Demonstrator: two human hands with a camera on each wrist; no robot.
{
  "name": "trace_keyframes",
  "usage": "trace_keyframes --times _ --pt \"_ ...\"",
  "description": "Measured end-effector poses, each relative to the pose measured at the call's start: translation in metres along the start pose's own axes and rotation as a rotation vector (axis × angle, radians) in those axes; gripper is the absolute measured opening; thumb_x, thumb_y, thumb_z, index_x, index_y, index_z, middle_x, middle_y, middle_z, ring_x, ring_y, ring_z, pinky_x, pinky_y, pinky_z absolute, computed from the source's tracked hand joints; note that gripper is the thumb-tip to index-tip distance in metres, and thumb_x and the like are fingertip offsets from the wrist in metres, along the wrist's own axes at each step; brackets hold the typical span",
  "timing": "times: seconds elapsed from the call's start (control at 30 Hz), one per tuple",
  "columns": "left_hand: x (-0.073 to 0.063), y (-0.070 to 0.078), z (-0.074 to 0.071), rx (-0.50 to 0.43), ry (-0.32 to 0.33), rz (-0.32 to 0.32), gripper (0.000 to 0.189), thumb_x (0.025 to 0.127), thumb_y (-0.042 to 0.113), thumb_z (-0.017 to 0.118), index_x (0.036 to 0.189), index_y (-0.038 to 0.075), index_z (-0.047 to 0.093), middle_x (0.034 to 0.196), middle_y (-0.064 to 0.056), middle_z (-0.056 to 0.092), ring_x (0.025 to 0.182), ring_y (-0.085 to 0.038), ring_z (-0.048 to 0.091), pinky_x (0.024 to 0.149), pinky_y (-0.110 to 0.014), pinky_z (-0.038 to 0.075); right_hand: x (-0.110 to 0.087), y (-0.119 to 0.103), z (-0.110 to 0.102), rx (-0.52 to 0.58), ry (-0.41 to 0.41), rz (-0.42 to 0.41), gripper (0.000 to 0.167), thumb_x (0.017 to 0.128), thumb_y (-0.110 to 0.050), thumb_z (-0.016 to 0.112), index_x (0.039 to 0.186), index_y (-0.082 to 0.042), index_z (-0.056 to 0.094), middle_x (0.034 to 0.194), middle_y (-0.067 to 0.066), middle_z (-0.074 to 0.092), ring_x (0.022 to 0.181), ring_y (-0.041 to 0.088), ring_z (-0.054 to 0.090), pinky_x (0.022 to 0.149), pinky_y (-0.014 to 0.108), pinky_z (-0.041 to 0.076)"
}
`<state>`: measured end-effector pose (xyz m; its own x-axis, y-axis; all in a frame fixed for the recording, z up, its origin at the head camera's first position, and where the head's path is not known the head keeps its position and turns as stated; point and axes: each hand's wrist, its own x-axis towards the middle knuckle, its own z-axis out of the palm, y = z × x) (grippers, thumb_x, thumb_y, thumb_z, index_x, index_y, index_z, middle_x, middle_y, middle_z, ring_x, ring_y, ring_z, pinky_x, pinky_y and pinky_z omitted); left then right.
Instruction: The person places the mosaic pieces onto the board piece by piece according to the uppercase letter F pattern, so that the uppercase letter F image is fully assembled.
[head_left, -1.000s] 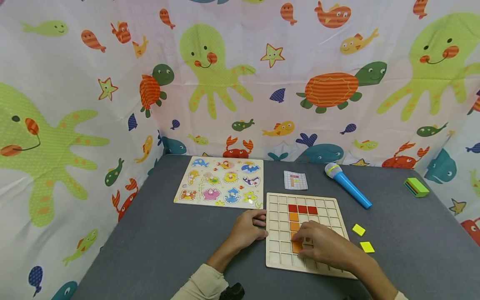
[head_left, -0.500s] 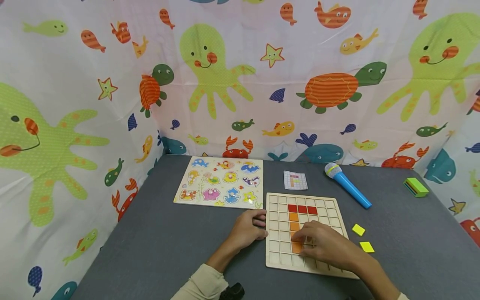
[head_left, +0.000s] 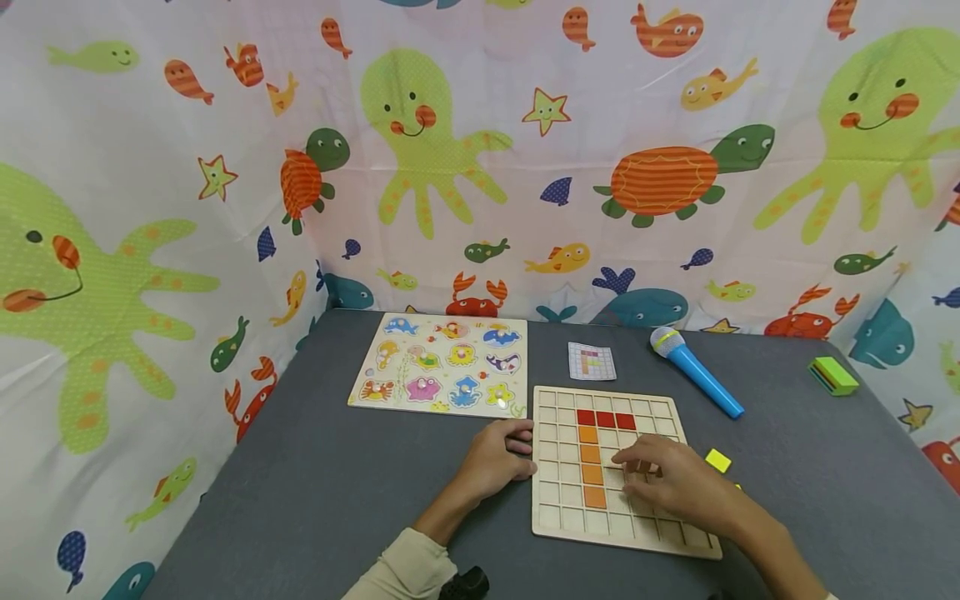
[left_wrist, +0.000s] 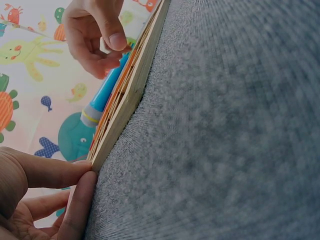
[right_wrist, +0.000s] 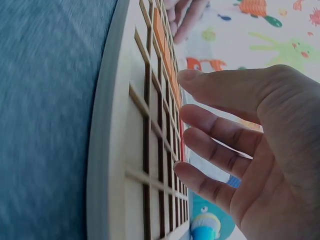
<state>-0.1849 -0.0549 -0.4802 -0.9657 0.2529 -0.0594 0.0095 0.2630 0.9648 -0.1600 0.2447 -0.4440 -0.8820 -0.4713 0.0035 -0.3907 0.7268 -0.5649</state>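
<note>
A wooden grid board (head_left: 558, 493) lies on the dark table. Three red square tiles (head_left: 606, 419) form a row in its upper part, and a column of several orange square tiles (head_left: 592, 474) runs down from the left one. My left hand (head_left: 491, 458) pinches the board's left edge between thumb and fingers, as the left wrist view shows. Over the right half of the board hovers my right hand (head_left: 678, 483), its fingers loosely bent. In the right wrist view nothing sits between the thumb and fingers (right_wrist: 215, 152).
Beside the board's right edge lie yellow tiles (head_left: 717, 460), one mostly behind the right hand. Behind the board are a small pattern card (head_left: 592, 362) and a blue toy microphone (head_left: 701, 375). A sea-animal puzzle (head_left: 438, 364) lies back left, a green layered block (head_left: 832, 376) far right.
My right hand has let go of the lowest orange tiles and moved right, so the whole orange column shows. It now partly covers a yellow tile. The left hand stays put.
</note>
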Motion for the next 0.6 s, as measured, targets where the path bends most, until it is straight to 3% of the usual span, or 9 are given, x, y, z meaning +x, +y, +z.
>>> trace_keyframes --times 0.6 --pt "0.001 0.0 0.002 -0.01 0.009 -0.003 0.061 0.079 -0.009 0.082 0.138 0.001 0.068 0.118 -0.011 0.067 0.105 -0.025 0.069 0.072 -0.034 0.065 -0.017 0.035 -0.017 -0.027 0.137 0.126 0.029 0.093 -0.021 0.082 0.12 -0.013 0.076 0.097 -0.006 0.064 0.083 0.007 0.054 0.065 0.023 0.048"
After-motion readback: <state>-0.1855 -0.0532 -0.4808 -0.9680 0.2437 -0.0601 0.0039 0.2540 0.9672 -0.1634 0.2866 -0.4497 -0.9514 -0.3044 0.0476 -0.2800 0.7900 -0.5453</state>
